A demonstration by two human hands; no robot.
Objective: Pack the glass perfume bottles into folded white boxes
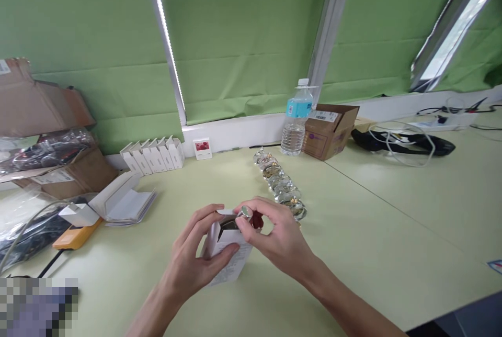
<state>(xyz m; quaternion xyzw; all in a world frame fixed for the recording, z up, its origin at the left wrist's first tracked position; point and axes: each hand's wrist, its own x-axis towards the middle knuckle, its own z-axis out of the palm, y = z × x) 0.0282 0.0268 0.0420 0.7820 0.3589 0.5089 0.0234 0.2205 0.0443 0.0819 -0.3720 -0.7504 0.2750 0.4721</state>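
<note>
My left hand (196,258) grips a small white printed box (227,256), which stands open at the top with a dark insert showing. My right hand (270,237) pinches a small silver piece with a pale green top (245,213), possibly a ring, just above the box. A red item (257,220) is mostly hidden behind my right fingers. Beyond my hands, a row of shiny silver and gold jewellery pieces in clear wrapping (279,182) lies on the pale green table (364,211).
Several small white boxes (152,155) stand at the table's back edge, near a water bottle (297,117) and a cardboard box (329,132). An opened white carton (115,202) and an orange object (77,235) lie left. White cables (403,143) lie on a black item right.
</note>
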